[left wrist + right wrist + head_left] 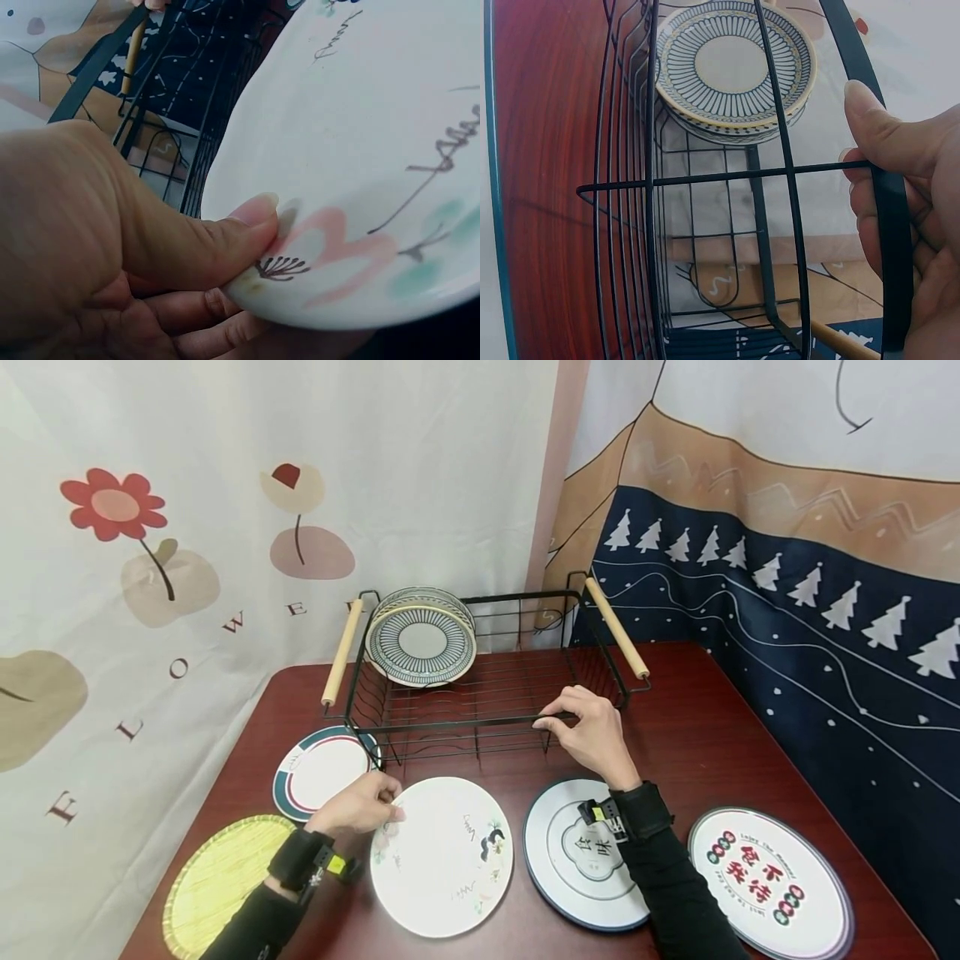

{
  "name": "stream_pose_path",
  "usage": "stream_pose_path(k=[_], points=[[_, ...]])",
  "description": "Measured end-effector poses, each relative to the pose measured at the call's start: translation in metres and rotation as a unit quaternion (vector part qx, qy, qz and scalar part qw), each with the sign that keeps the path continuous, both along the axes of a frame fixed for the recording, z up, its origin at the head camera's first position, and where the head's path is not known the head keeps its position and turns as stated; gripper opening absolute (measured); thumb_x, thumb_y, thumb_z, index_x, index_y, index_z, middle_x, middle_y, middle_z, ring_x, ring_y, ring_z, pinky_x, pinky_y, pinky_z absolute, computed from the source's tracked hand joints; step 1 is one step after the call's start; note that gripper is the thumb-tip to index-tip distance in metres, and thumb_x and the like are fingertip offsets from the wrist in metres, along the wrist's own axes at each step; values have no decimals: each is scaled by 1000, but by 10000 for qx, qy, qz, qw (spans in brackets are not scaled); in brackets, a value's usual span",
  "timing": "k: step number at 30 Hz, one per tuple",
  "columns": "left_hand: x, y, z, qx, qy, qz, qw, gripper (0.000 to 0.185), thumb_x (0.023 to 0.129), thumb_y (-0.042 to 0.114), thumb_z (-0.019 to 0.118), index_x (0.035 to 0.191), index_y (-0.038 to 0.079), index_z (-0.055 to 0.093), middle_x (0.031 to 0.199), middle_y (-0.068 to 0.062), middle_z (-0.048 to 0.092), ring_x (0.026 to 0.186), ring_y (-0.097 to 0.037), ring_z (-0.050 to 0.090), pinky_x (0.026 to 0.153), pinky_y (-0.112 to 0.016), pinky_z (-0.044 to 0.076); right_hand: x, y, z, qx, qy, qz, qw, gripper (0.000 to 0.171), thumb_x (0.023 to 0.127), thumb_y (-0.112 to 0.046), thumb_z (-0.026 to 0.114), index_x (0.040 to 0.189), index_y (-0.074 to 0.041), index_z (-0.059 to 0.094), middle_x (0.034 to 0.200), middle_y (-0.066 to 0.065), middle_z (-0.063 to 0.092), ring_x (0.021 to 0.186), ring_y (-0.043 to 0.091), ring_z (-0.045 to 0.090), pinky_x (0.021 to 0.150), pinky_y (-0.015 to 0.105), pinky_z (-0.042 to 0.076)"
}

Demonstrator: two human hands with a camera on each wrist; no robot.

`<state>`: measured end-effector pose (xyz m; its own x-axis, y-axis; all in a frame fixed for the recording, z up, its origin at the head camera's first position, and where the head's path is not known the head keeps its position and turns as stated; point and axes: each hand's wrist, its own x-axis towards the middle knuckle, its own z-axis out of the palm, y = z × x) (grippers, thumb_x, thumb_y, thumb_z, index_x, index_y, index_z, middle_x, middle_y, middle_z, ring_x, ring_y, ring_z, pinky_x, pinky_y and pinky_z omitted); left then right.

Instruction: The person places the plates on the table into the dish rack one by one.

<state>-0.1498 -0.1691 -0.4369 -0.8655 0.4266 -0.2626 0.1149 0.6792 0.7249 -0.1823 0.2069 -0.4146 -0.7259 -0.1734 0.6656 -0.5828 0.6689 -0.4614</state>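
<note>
Well, the left hand (356,807) pinches a round white plate with flowers (442,860), just to its right. The right hand (588,732) holds a black wire rack (450,724), mostly ahead and left of it.

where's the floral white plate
In the head view, the floral plate is at lower centre, its upper-left edge pinched by the left hand, just left of the navy-rimmed plate.

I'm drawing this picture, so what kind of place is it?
Perhaps a tabletop set up for practising kitchen chores: a wire rack and plates are on the table, with printed cloth behind.
</note>
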Motion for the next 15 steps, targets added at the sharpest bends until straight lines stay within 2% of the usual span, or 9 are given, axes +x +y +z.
stream_pose_path(k=[5,9,12,15], points=[[2,0,4,132,-43,-28,9999,9,86,1,72,79,5,67,65,0,54,60,-13,48,52,-25,39,0,0,-2,-12,22,55,10000,13,76,-21,89,86,-23,81,76,-10,65,72,6,55,58,21,38],[2,0,7,269,25,-131,9995,7,85,1,72,81,5,68,66,0,57,61,-12,50,53,-24,41,0,0,-2,-41,4,52,10000,13,76,-22,89,86,-22,81,76,-9,65,71,13,58,58,21,37],[1,-1,11,322,82,-166,9993,8,86,2,72,79,5,67,65,2,54,62,-11,49,55,-23,40,0,0,-1,-45,42,49,10000,13,76,-22,89,85,-22,81,76,-8,65,70,15,58,57,22,36],[0,-2,18,365,139,-158,9991,11,86,4,73,79,6,65,65,3,50,63,-11,47,57,-22,39,-1,1,-1,-35,72,41,10000,12,77,-21,89,86,-23,81,76,-9,65,71,11,57,57,22,37]])
